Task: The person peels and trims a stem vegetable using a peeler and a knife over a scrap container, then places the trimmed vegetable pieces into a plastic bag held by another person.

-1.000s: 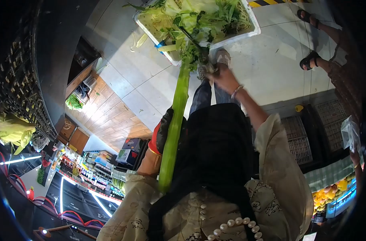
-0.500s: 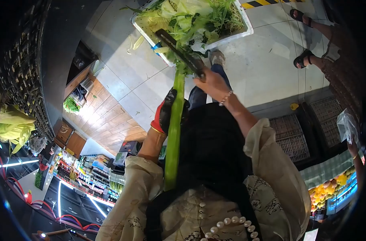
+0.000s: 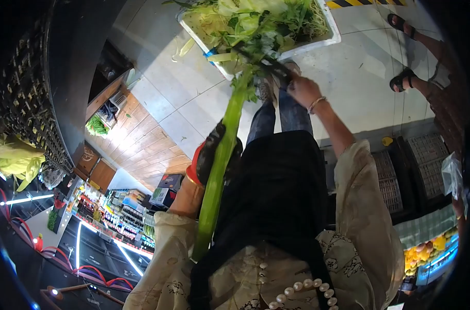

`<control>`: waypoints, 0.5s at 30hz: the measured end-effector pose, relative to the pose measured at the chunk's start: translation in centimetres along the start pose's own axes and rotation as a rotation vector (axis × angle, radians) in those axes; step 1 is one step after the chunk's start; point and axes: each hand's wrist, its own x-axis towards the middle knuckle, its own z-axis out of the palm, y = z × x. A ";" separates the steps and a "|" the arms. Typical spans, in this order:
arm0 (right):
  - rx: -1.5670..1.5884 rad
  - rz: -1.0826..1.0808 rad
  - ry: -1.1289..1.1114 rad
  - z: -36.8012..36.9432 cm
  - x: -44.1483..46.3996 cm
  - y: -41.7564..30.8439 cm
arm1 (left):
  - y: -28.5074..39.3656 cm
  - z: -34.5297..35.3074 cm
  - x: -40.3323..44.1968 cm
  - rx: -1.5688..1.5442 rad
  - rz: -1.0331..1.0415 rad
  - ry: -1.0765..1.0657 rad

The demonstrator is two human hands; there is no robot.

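Observation:
My left hand (image 3: pixel 212 150), in a black and red glove, is closed around the middle of a long green bunch of celery (image 3: pixel 222 163). Its lower end lies near my apron, and its leafy top points toward the white box. My right hand (image 3: pixel 304 91), bare with a bracelet, grips a dark knife (image 3: pixel 276 68). The blade lies against the leaves at the celery's top and is partly hidden among them. Beneath the knife, the white box (image 3: pixel 313 45) holds heaped leaves and trimmings (image 3: pixel 260 23).
The box stands on the tiled floor (image 3: pixel 165 103), with a loose leaf strip (image 3: pixel 185 47) beside it. At right stands another person in sandals (image 3: pixel 403 79), near wicker baskets (image 3: pixel 426 155). A dark counter with woven netting (image 3: pixel 31 98) rises at left.
The knife and my right hand have moved right and slightly down, the blade now lower among the leaves. The celery has tilted, its top leaning further right. The view has shifted a little.

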 end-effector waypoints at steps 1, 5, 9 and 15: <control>-0.020 0.047 0.003 0.6 1.2 2.0 | -0.3 -0.5 0.0 -0.006 0.006 0.027; -0.005 0.054 -0.085 -1.8 -0.6 -1.9 | -0.8 -2.1 1.1 -0.047 0.037 0.097; 0.079 -0.212 -0.125 -3.7 -6.0 -8.7 | -1.9 -3.6 3.5 -0.200 0.087 -0.060; -0.022 -0.086 -0.100 -0.9 -1.1 -3.5 | -1.8 -2.5 0.9 -0.221 0.083 -0.059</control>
